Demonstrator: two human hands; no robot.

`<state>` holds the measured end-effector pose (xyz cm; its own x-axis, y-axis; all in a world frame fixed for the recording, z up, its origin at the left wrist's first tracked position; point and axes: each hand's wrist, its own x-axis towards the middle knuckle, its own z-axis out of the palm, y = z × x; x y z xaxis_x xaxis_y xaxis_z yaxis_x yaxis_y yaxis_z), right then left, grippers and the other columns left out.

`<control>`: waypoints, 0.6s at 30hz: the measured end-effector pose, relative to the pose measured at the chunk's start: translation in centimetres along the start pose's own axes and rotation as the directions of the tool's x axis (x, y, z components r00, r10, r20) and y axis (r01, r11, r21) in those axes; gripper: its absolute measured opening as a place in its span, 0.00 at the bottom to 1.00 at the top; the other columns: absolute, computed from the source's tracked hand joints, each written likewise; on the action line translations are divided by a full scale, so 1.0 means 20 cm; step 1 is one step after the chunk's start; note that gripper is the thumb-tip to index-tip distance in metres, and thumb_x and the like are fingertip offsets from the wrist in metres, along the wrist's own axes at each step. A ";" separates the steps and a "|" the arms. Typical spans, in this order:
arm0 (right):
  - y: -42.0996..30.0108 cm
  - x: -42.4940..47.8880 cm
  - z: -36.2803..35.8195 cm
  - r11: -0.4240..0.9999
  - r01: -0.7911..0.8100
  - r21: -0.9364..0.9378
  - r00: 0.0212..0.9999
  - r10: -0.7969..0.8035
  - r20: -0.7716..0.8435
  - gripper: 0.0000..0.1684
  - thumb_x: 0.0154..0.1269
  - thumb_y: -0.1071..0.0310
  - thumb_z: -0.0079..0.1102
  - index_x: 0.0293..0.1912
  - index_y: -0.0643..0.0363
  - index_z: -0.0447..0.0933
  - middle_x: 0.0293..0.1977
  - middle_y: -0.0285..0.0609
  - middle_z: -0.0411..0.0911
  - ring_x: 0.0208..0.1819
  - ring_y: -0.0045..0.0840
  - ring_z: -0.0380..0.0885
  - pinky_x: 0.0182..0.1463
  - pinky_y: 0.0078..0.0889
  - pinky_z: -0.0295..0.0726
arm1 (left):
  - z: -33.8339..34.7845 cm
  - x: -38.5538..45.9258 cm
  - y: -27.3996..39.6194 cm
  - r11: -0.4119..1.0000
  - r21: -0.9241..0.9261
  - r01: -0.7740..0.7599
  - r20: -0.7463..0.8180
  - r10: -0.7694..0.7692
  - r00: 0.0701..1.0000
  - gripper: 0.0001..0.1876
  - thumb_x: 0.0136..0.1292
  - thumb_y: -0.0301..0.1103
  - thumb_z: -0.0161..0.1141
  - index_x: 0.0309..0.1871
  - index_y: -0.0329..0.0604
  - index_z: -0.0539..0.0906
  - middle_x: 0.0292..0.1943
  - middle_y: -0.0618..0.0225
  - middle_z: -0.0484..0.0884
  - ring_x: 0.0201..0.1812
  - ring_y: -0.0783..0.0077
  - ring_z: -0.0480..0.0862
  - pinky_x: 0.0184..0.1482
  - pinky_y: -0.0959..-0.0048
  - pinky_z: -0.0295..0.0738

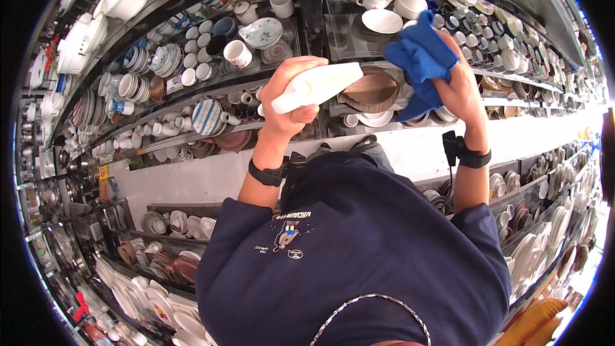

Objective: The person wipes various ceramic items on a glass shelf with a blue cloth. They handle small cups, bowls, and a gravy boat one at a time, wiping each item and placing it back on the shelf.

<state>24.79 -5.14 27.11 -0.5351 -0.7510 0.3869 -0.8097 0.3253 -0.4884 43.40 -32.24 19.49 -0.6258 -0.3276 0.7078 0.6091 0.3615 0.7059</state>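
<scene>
My left hand (pixel 283 101) grips a white, block-shaped ceramic piece (pixel 322 84) by one end, thumb on the near side and fingers on the far side. Glare washes out its surface, so its exact kind is hard to tell. A blue cloth (pixel 423 53) hangs bunched from my right hand (pixel 460 89), apart from the white piece. Beneath and between the hands, a brown leaf-shaped bowl (pixel 371 89) rests on the shelf. Beyond the cloth sit a white oval dish (pixel 382 21) and a white teapot (pixel 375 0).
Shelves before me carry a white mug with a print (pixel 237 54), a floral bowl (pixel 261 32), a blue-striped plate (pixel 207 117) and rows of small cups (pixel 473 41). A dark upright post (pixel 313 14) divides them. Behind me, low racks hold stacked white plates (pixel 528 254).
</scene>
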 end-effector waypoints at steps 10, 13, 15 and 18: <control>-0.33 0.01 0.18 0.962 0.214 -0.172 0.947 -0.160 0.280 0.37 0.50 0.75 0.66 0.61 0.36 0.83 0.41 0.53 0.76 0.41 0.45 0.81 0.42 0.48 0.80 | 0.13 0.09 0.02 0.909 0.345 -0.234 0.366 0.100 0.925 0.30 0.52 0.43 0.77 0.54 0.33 0.84 0.50 0.51 0.89 0.49 0.50 0.90 0.51 0.62 0.87; -0.28 0.01 0.18 0.983 0.116 -0.143 0.896 -0.042 0.442 0.39 0.51 0.72 0.67 0.65 0.35 0.81 0.39 0.55 0.76 0.37 0.49 0.82 0.41 0.49 0.81 | 0.12 0.10 0.01 0.897 0.359 -0.256 0.452 0.073 0.889 0.32 0.54 0.52 0.77 0.54 0.35 0.84 0.50 0.52 0.89 0.48 0.51 0.91 0.50 0.61 0.87; -0.22 0.02 0.18 0.993 0.098 -0.060 0.877 -0.058 0.477 0.42 0.51 0.69 0.66 0.68 0.36 0.78 0.33 0.56 0.79 0.35 0.49 0.84 0.40 0.50 0.82 | 0.10 0.11 0.00 0.907 0.347 -0.238 0.430 0.071 0.900 0.33 0.55 0.55 0.77 0.53 0.35 0.84 0.50 0.52 0.89 0.48 0.51 0.91 0.50 0.61 0.87; -0.15 0.06 0.17 0.992 0.002 0.128 0.808 -0.077 0.585 0.44 0.49 0.68 0.66 0.71 0.44 0.75 0.35 0.55 0.86 0.38 0.50 0.87 0.45 0.48 0.85 | 0.10 0.13 -0.01 0.933 0.294 -0.206 0.395 0.078 0.915 0.33 0.56 0.56 0.76 0.53 0.35 0.84 0.49 0.51 0.89 0.48 0.50 0.91 0.50 0.62 0.86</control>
<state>27.43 -9.00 26.30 -0.2288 -0.9675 -0.1073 -0.7729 0.2476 -0.5842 40.67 -31.40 21.10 -0.7178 0.0732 0.6923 0.5545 0.6614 0.5051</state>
